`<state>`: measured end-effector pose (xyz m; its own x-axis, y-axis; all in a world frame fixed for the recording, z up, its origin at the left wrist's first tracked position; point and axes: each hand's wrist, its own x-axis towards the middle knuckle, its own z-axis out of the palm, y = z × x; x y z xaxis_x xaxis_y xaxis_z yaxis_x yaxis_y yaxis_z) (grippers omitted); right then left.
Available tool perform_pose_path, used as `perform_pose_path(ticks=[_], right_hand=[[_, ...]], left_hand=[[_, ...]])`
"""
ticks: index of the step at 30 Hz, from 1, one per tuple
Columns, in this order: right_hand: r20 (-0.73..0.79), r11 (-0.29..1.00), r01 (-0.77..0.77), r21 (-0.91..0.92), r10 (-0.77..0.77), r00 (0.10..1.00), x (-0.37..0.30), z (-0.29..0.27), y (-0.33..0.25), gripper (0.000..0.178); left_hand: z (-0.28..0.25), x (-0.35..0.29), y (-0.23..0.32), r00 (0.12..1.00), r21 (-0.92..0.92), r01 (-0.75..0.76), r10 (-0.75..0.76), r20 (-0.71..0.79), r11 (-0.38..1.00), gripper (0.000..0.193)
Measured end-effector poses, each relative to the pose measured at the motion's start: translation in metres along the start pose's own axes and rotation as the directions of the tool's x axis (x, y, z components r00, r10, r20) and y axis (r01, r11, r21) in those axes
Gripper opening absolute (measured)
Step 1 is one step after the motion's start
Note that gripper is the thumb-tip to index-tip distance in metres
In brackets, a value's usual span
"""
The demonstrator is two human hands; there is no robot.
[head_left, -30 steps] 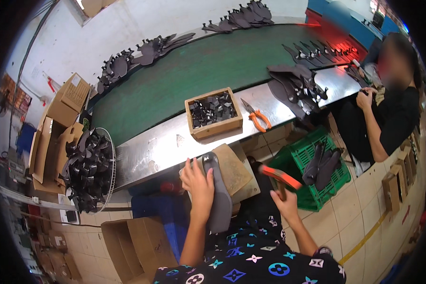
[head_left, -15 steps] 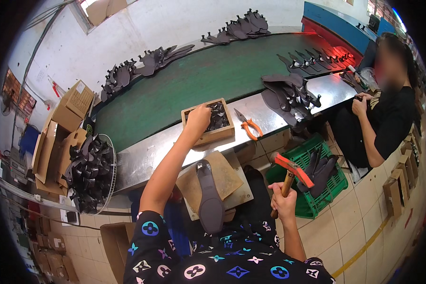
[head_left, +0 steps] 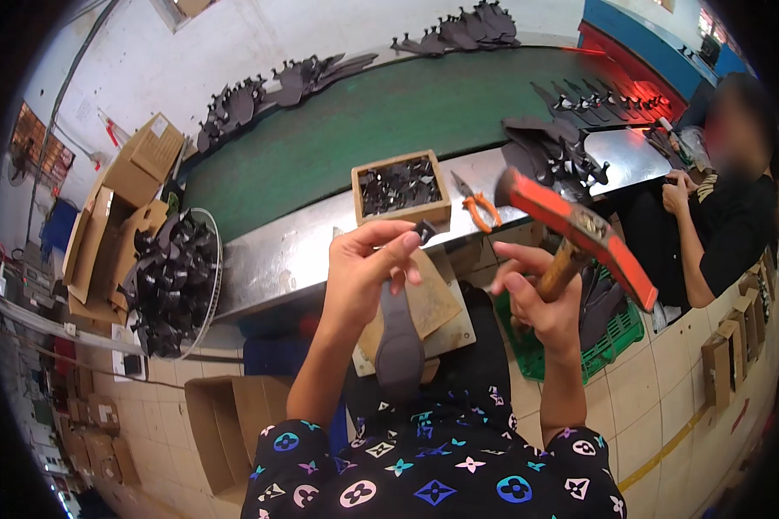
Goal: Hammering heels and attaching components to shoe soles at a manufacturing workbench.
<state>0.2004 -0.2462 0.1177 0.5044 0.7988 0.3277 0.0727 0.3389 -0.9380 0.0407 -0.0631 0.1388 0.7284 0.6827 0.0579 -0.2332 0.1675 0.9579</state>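
My left hand (head_left: 363, 268) is raised over the work board, thumb and fingers pinching a small black piece (head_left: 424, 231). My right hand (head_left: 545, 303) grips the wooden handle of a hammer (head_left: 589, 229); its orange-red head points up and its index finger sticks out. Below my left hand, a dark grey shoe insole (head_left: 399, 346) lies on a worn tan pad (head_left: 433, 303), its far end hidden by that hand. A wooden box (head_left: 446, 214) of similar small black pieces stands on the metal ledge just beyond. Orange-handled pliers (head_left: 478, 203) lie to the right of the box.
Beyond the ledge runs a green conveyor belt (head_left: 320, 147) with several dark insoles along it. Black parts fill a round basket (head_left: 206, 320) at left, near cardboard boxes (head_left: 147, 160). A green crate (head_left: 610, 350) stands at right, and a co-worker (head_left: 710, 225) sits past it.
My left hand has come out of the wooden box with a small black piece and moved back toward me. The hammer has risen closer, and the view has shifted slightly.
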Motion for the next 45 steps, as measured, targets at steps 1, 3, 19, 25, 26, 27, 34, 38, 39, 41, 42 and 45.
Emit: perform_pose_path(ticks=[1,3,19,25,26,27,34,38,39,41,42,45], right_hand=[[0.024,0.999,-0.004,0.045,0.003,1.0,0.004,0.012,-0.004,0.035],[0.034,0.998,-0.015,0.059,0.013,0.999,0.009,0.033,-0.005,0.035],[0.084,0.983,-0.155,0.104,0.146,0.986,-0.007,0.091,0.014,0.024],[0.082,0.999,-0.016,-0.05,0.02,0.996,-0.007,0.083,0.024,0.022],[0.078,0.998,-0.057,0.011,0.056,0.995,-0.006,0.086,0.022,0.023],[0.078,0.993,-0.097,0.074,0.091,0.993,-0.006,0.089,0.021,0.023],[0.115,0.981,-0.186,0.059,0.179,0.977,-0.001,0.09,0.019,0.026],[0.212,0.968,-0.224,0.112,0.197,0.957,0.002,0.084,0.033,0.023],[0.231,0.962,-0.238,0.135,0.203,0.952,0.003,0.082,0.038,0.021],[0.2,0.978,-0.194,0.076,0.176,0.964,0.01,0.077,0.049,0.019],[0.173,0.987,-0.158,0.014,0.153,0.973,0.014,0.073,0.057,0.016],[0.175,0.979,-0.177,-0.098,0.192,0.966,0.035,0.072,0.076,0.019]], left_hand=[[0.004,-0.014,0.005,1.0,-0.066,0.008,-0.008,0.01,0.998,0.021],[0.004,-0.038,0.005,0.999,-0.163,0.026,-0.02,0.038,0.986,0.019],[-0.011,-0.089,0.002,0.952,0.556,-0.222,0.302,-0.055,0.801,0.021],[-0.018,-0.085,-0.001,0.876,0.724,-0.368,0.478,0.061,0.583,0.023],[-0.02,-0.084,0.0,0.843,0.756,-0.426,0.522,0.131,0.497,0.029],[-0.021,-0.082,-0.001,0.804,0.78,-0.477,0.559,0.202,0.404,0.034],[-0.023,-0.078,-0.014,0.715,0.683,-0.568,0.687,0.134,0.458,0.069],[-0.027,-0.073,-0.018,0.697,0.732,-0.584,0.68,0.23,0.351,0.069],[-0.031,-0.071,-0.023,0.695,0.732,-0.59,0.677,0.244,0.341,0.067],[-0.044,-0.056,-0.039,0.793,0.699,-0.497,0.596,0.125,0.515,0.064],[-0.052,-0.045,-0.053,0.876,0.638,-0.377,0.483,0.01,0.671,0.062],[-0.081,-0.014,-0.102,0.88,0.817,-0.26,0.475,-0.018,0.514,0.051]])
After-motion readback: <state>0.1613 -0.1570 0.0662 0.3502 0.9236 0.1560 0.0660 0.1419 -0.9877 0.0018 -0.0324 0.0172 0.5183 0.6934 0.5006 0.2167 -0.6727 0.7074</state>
